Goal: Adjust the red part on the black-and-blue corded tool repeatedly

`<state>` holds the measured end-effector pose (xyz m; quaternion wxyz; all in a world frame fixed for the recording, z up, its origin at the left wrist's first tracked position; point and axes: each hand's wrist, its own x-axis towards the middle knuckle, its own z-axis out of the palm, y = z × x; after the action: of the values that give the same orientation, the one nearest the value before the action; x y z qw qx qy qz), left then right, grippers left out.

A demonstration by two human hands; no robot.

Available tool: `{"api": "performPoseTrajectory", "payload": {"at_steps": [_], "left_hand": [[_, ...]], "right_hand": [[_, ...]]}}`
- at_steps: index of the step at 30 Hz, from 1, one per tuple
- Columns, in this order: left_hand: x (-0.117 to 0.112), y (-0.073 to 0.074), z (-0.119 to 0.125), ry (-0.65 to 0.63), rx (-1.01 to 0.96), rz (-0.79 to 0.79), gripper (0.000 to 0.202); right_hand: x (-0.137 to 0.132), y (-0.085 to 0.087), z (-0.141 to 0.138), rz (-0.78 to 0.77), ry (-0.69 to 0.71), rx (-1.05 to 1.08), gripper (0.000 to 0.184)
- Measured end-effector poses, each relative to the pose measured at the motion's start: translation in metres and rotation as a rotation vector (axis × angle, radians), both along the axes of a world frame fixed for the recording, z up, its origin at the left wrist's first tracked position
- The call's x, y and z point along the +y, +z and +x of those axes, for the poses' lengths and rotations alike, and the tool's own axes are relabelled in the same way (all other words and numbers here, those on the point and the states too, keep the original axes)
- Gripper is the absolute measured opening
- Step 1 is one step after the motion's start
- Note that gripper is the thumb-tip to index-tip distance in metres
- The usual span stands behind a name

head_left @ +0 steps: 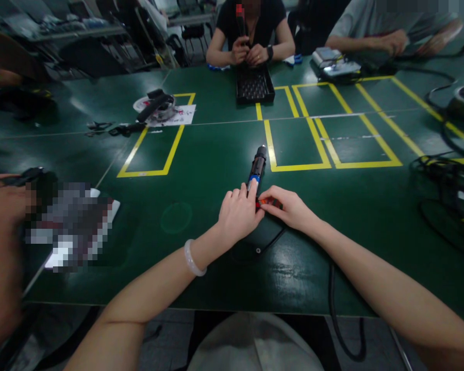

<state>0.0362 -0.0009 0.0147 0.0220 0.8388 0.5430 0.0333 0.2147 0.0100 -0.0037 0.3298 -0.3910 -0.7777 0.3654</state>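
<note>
Left hand (238, 212) grips a dark tool (258, 166), long axis forward, slightly rightward; right hand (292, 206) pinches something red (264, 203).

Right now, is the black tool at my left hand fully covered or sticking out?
Sticking out: the black tool extends past your left hand, its far tip plainly visible. The near end is hidden.

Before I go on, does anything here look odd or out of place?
The black cables heaped at far right: their loose, tangled loops look untidy. I see nothing spilled around the tool at your left hand.
</note>
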Motion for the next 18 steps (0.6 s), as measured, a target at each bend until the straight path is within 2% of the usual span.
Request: {"api": "performPoseTrajectory", "payload": {"at_steps": [2, 6, 8, 12, 18], "left_hand": [[-0.001, -0.003, -0.005, -0.02, -0.061, -0.004, 0.076], [-0.001, -0.01, -0.014, -0.045, -0.211, -0.073, 0.081], [0.0, -0.013, -0.017, -0.044, -0.278, -0.121, 0.081], [0.002, -0.017, -0.019, -0.037, -0.366, -0.164, 0.078], [0.002, -0.017, -0.02, -0.034, -0.377, -0.19, 0.076]], "right_hand": [[0.001, -0.002, -0.001, -0.127, -0.043, 0.057, 0.011], [0.003, -0.006, -0.004, -0.518, -0.095, 0.244, 0.027], [0.004, -0.006, -0.004, -0.639, -0.097, 0.335, 0.033], [0.005, -0.005, -0.005, -0.703, -0.097, 0.415, 0.035], [0.004, -0.003, -0.005, -0.722, -0.098, 0.431, 0.034]]}}
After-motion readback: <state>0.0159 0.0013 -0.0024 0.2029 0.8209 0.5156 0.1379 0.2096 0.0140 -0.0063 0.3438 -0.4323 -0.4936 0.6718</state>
